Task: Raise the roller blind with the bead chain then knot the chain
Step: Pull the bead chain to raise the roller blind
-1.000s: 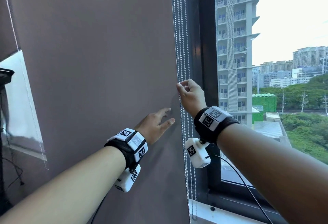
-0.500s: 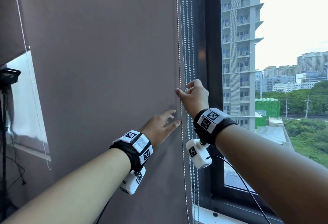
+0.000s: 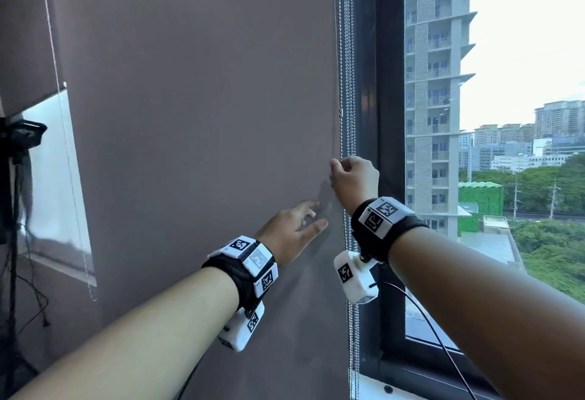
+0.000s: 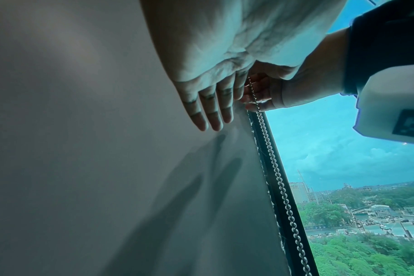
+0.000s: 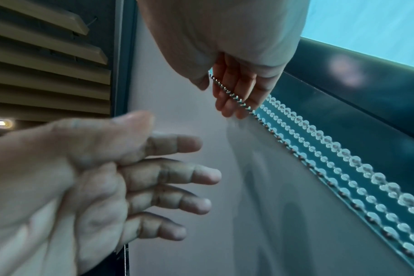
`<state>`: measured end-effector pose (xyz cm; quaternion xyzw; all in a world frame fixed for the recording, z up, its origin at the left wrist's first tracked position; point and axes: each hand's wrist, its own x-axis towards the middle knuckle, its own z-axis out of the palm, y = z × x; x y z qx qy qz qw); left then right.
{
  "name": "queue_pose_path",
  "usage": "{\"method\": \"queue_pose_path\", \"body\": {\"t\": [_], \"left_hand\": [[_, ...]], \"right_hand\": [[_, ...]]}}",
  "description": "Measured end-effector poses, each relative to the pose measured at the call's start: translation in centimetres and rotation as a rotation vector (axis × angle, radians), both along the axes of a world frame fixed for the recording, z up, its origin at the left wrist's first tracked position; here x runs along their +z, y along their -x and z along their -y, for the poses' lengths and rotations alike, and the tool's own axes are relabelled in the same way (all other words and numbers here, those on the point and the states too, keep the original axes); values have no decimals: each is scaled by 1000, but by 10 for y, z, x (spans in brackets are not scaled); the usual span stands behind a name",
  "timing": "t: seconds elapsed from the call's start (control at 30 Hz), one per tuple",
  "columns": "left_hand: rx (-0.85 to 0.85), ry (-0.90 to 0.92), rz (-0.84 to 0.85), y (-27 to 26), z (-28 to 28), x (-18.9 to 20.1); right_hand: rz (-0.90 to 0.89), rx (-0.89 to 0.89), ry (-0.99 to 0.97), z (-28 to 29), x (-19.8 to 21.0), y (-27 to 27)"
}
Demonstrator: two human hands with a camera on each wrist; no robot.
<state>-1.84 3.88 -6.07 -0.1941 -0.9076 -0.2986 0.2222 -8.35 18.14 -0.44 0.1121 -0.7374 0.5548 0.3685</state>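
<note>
Head view shows your right hand (image 3: 354, 182) raised at the right edge of the roller blind (image 3: 196, 133), with its fingers curled around one strand of the bead chain (image 3: 341, 89). The grip is closed on that strand: in the right wrist view the metal beads run across the inside of the curled fingers (image 5: 234, 87) and pass under the thumb. The chain hangs straight down along the right edge of the blind, just beside the dark window frame (image 3: 386, 114), and it continues below your wrist toward the white sill (image 3: 395, 391). Other strands of clearer beads hang parallel and close to it, between the blind and the frame.

Your left hand (image 3: 291, 228) holds nothing. Its fingers are spread and nearly straight, and they reach toward the blind fabric just below and left of the right hand. In the left wrist view the fingertips (image 4: 210, 123) are at the fabric near its right edge, but you cannot tell if they really touch it.

The blind covers the window down past the bottom of the picture. At the left, a second blind (image 3: 22, 29) hangs with its own thin chain (image 3: 68, 159).
</note>
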Motion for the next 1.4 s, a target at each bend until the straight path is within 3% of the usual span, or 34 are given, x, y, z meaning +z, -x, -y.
{"method": "queue_pose_path", "body": {"t": [0.83, 1.03, 1.4], "left_hand": [[-172, -422, -254, 2, -49, 19], [-207, -531, -207, 1, -67, 24], [-347, -981, 70, -7, -97, 20]], "right_hand": [[-306, 267, 147, -15, -55, -41], [-326, 287, 148, -16, -75, -44], [-211, 302, 93, -16, -136, -47]]}}
